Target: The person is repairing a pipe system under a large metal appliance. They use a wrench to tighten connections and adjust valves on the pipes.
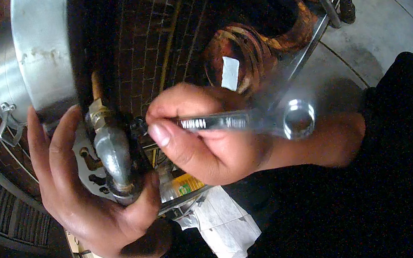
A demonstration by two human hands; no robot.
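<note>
My left hand reaches around a grey metal pipe elbow, its fingers stretched up and apart. The thumb lies beside the elbow's lower end; whether it presses on it I cannot tell. A brass fitting sits on top of the elbow, with a thin copper-coloured tube rising from it. Just to the right, my right hand is closed around a shiny combination wrench. The wrench's ring end points right, slightly blurred; its other end is hidden by my fingers near the elbow.
A large metal pot with a handle stands at the upper left, beside a broad metal band. Rusty round pieces lie at the upper right by a metal rail. White paper-like sheets hang below my hands. A brick wall stands behind.
</note>
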